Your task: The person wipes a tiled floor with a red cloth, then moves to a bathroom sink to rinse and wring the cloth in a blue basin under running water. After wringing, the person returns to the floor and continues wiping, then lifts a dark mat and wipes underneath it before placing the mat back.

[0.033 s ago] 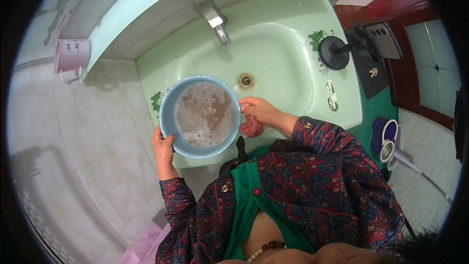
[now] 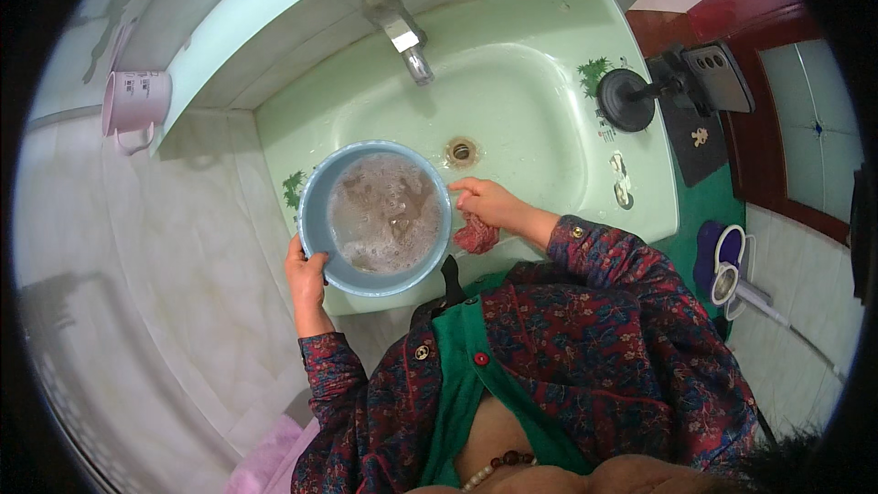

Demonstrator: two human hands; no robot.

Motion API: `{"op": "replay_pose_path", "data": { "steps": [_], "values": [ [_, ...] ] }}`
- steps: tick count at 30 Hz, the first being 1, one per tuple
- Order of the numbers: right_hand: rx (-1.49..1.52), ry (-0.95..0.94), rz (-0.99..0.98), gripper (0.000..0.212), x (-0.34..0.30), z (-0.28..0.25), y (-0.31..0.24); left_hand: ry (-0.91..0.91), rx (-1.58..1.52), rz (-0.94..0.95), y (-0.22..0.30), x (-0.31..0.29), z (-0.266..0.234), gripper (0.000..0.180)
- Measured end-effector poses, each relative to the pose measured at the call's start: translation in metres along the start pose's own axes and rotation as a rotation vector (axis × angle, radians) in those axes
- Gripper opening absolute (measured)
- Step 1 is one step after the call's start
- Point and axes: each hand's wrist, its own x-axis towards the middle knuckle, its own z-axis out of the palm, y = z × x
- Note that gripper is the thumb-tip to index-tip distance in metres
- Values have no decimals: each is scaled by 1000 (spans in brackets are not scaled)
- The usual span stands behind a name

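Observation:
A round light-blue basin [image 2: 315,210] rests over the front left part of the green sink [image 2: 521,128]. Cloudy, greyish-brown water [image 2: 384,210] with foam on top fills much of it. My left hand [image 2: 306,279] is closed on the basin's lower left rim, thumb on the near side. At the basin's right side, my right hand [image 2: 498,206] has its fingers closed round a crumpled red cloth [image 2: 476,235], which hangs below them. Its index finger reaches to the basin's rim; whether it touches is hard to tell.
A metal faucet [image 2: 404,41] stands at the sink's back, and the drain [image 2: 461,152] lies right of the basin. A phone [image 2: 718,78] sits on a black suction-cup stand [image 2: 626,99] at the sink's right edge. A pink mug [image 2: 135,108] is at far left.
My right hand and the red cloth have shifted slightly right, away from the basin. The foam on the water has swirled into a different pattern. My left hand stays put.

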Motion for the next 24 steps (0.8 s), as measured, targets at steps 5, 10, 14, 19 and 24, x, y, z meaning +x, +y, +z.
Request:
{"op": "replay_pose_path", "data": {
  "steps": [5,10,14,19,24],
  "values": [
    [-682,160,73,63,31,-31,12,14,-19,54,1,0,3,50],
    [-886,164,182,75,60,-31,11,0,-2,16,5,-1,3,46],
    [-987,146,226,71,72,-27,13,-11,3,2,6,0,3,43],
    [-1021,122,262,68,72,-26,11,3,8,22,5,0,4,46],
    [-1035,117,294,65,69,-23,5,-17,28,3,8,0,3,48]
  ]
}}
